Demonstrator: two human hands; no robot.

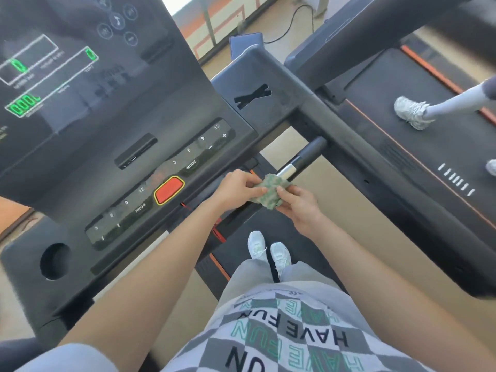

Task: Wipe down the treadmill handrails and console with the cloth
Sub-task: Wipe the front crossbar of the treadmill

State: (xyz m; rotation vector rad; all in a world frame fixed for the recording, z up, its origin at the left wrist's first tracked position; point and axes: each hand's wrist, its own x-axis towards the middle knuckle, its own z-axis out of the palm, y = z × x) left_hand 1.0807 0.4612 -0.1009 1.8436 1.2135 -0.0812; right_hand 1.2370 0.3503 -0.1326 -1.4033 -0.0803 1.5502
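A small green patterned cloth (269, 193) is pinched between both hands. My left hand (237, 187) grips its left edge and my right hand (298, 204) grips its lower right edge. The cloth sits at the near end of a short black handrail grip with a silver sensor band (288, 169), and seems to touch it. The dark treadmill console (112, 135) fills the left, with green digits, numbered keys and a red stop button (169, 189). The right side handrail (357, 151) runs diagonally past the hands.
A round cup holder (55, 261) sits at the console's lower left. My white shoes (268, 252) stand on the belt below. On a neighbouring treadmill (418, 162) to the right, another person's white shoe and sock (413, 111) show. A cable lies on the floor beyond.
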